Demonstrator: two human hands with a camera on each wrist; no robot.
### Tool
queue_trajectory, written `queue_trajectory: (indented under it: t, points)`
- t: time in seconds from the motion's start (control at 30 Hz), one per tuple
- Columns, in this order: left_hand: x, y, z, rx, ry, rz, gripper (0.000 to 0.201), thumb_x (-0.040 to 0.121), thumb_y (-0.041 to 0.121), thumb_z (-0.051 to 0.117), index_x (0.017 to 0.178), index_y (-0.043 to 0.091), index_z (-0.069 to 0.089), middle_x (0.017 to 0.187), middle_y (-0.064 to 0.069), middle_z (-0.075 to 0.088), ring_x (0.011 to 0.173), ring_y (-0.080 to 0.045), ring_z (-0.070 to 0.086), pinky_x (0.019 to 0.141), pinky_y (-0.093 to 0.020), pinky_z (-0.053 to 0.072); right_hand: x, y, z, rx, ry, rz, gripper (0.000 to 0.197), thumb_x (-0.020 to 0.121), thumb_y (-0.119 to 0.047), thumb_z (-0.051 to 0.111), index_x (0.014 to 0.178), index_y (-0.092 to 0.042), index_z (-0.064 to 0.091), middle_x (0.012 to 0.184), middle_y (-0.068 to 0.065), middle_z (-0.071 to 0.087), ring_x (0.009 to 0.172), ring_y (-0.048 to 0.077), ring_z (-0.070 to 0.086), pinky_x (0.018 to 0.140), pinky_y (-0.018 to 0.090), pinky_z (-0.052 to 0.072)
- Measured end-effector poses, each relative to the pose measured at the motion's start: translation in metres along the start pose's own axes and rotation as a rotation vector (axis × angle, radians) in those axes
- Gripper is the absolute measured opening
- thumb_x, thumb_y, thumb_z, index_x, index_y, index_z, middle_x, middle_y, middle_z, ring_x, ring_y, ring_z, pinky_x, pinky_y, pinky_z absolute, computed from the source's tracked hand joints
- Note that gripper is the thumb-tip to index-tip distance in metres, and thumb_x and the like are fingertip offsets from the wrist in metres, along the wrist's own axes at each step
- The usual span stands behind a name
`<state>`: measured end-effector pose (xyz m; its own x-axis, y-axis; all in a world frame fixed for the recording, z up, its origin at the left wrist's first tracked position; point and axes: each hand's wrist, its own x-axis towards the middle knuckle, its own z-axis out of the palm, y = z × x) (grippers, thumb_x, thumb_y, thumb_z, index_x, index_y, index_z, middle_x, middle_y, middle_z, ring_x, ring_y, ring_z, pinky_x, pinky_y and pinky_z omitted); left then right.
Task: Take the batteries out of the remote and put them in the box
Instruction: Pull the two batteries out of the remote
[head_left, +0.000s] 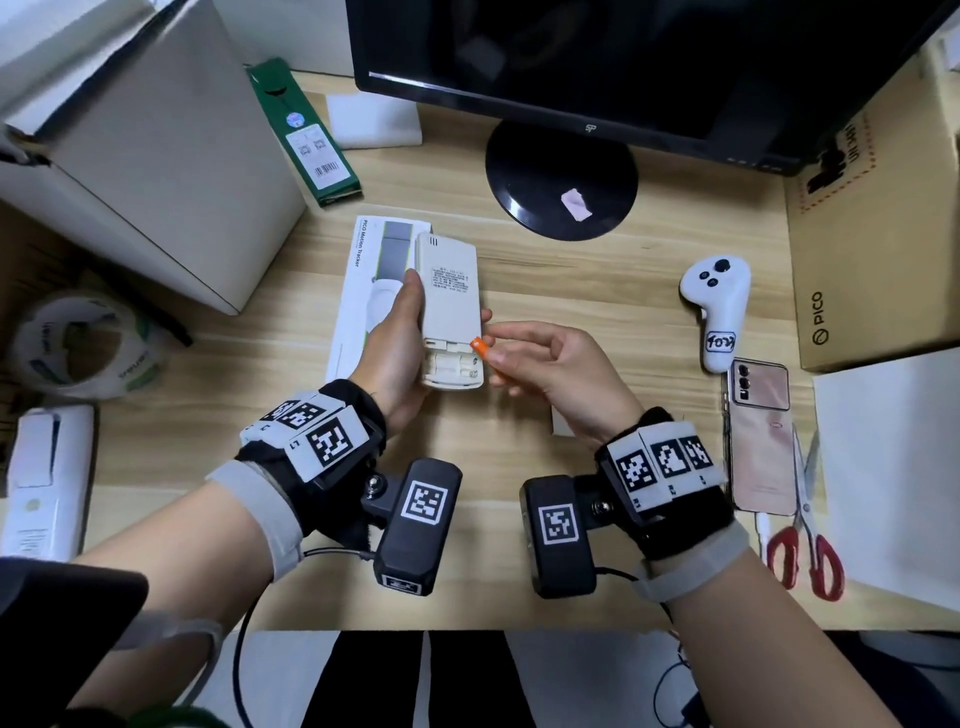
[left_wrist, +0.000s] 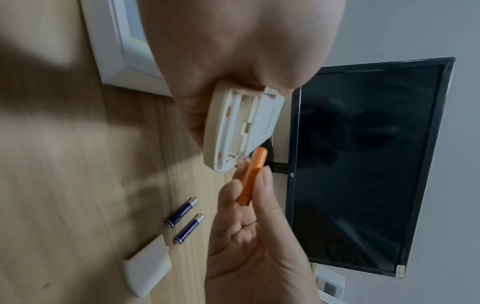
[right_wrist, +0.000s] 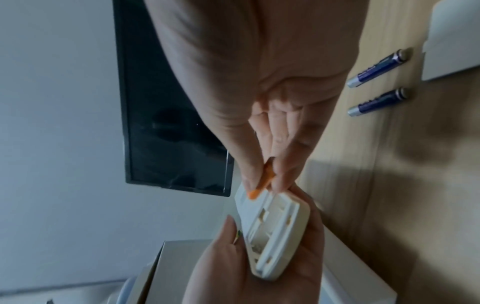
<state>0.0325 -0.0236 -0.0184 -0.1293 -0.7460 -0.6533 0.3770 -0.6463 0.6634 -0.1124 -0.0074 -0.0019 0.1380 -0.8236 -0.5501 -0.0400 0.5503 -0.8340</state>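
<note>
My left hand (head_left: 397, 340) grips a white remote (head_left: 451, 291) back side up, its battery bay uncovered at the near end. In the left wrist view the bay of the remote (left_wrist: 241, 127) holds no battery. My right hand (head_left: 540, 358) pinches an orange battery (head_left: 480, 349) between thumb and fingers, its tip at the bay's right edge; the same orange battery (left_wrist: 253, 174) sticks up from the fingers. Two purple batteries (left_wrist: 182, 211) (left_wrist: 189, 228) and the white bay cover (left_wrist: 148, 265) lie on the desk below my hands. A flat white PICO box (head_left: 358, 291) lies under the remote.
A monitor (head_left: 623, 52) on a round stand (head_left: 561, 176) fills the back. A large white box (head_left: 145, 145), green carton (head_left: 304, 130) and tape roll (head_left: 83, 343) sit left. A white controller (head_left: 719, 306), phone (head_left: 761, 436), red scissors (head_left: 805, 545) and cardboard box (head_left: 872, 234) sit right.
</note>
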Motion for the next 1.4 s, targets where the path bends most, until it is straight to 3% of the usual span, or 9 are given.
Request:
queue_trajectory:
  t: [0.13,0.3,0.47,0.53,0.63,0.77,0.97,1.17,1.4]
  points:
    - [-0.003,-0.002,0.0,0.005,-0.004,-0.021,0.055,0.097,0.054,0.019,0.1,0.021,0.064,0.098,-0.002,0.071,0.086,-0.019,0.067,0.076,-0.034,0.053,0.001,0.001,0.001,-0.059,0.046,-0.034,0.028,0.078,0.005,0.065,0.106,0.007,0.062,0.077,0.007,0.065,0.054,-0.003,0.063,0.064,0.007,0.052]
    - [-0.005,-0.003,0.001,-0.032,-0.03,-0.04,0.059,0.097,0.055,0.021,0.124,0.016,0.056,0.098,-0.003,0.07,0.073,-0.014,0.07,0.065,-0.028,0.057,-0.002,-0.001,0.008,-0.089,0.037,-0.067,0.027,0.078,0.008,0.062,0.105,0.005,0.064,0.091,0.014,0.066,0.058,-0.004,0.063,0.073,0.009,0.053]
    - [-0.006,-0.006,0.004,-0.032,-0.055,-0.047,0.061,0.097,0.054,0.02,0.125,0.012,0.054,0.105,-0.008,0.066,0.083,-0.018,0.066,0.066,-0.027,0.056,-0.004,-0.003,0.013,-0.106,0.13,-0.053,0.018,0.07,0.003,0.074,0.072,-0.013,0.064,0.072,0.011,0.067,0.063,0.016,0.065,0.078,0.029,0.056]
    - [-0.006,-0.006,0.005,-0.039,-0.041,-0.045,0.061,0.097,0.053,0.021,0.127,0.01,0.053,0.113,-0.011,0.064,0.088,-0.021,0.064,0.07,-0.03,0.055,-0.004,-0.003,0.014,-0.071,0.134,-0.043,0.017,0.071,0.003,0.073,0.069,-0.012,0.063,0.069,0.012,0.065,0.062,0.02,0.064,0.076,0.03,0.056]
    - [-0.005,-0.006,0.004,-0.044,-0.039,-0.049,0.063,0.097,0.053,0.022,0.13,0.009,0.052,0.114,-0.012,0.063,0.089,-0.022,0.063,0.068,-0.029,0.055,-0.007,-0.003,0.014,0.07,0.074,-0.016,0.01,0.078,0.007,0.064,0.082,-0.001,0.067,0.068,0.009,0.065,0.052,0.007,0.065,0.066,0.015,0.055]
    - [-0.005,-0.006,0.002,-0.031,-0.044,-0.036,0.057,0.098,0.053,0.02,0.111,0.012,0.058,0.099,-0.006,0.066,0.081,-0.018,0.063,0.065,-0.027,0.055,-0.009,-0.002,0.014,0.157,0.032,0.013,0.023,0.082,0.01,0.057,0.105,0.011,0.062,0.076,0.01,0.066,0.053,0.004,0.066,0.068,0.012,0.055]
    - [-0.006,-0.005,0.002,-0.058,-0.024,-0.024,0.059,0.098,0.051,0.023,0.132,0.009,0.049,0.106,-0.009,0.064,0.083,-0.021,0.062,0.068,-0.031,0.053,-0.009,0.0,0.02,0.128,0.098,-0.02,0.012,0.079,0.008,0.062,0.089,0.002,0.066,0.076,0.015,0.065,0.052,0.004,0.065,0.068,0.013,0.055]
    - [-0.004,-0.004,-0.001,-0.104,-0.023,-0.005,0.057,0.099,0.045,0.029,0.14,0.006,0.038,0.103,-0.01,0.062,0.079,-0.021,0.062,0.061,-0.03,0.057,-0.011,0.0,0.017,0.209,0.055,-0.003,0.025,0.085,0.01,0.053,0.108,0.01,0.06,0.097,0.021,0.065,0.057,0.005,0.068,0.074,0.013,0.054]
    - [-0.003,-0.003,-0.002,-0.159,-0.042,-0.035,0.06,0.097,0.049,0.029,0.141,0.008,0.038,0.107,-0.01,0.064,0.079,-0.022,0.065,0.064,-0.033,0.058,-0.008,0.008,0.016,0.403,0.076,0.026,0.012,0.078,0.008,0.061,0.085,-0.002,0.064,0.065,0.0,0.073,0.058,0.007,0.069,0.065,0.013,0.056]
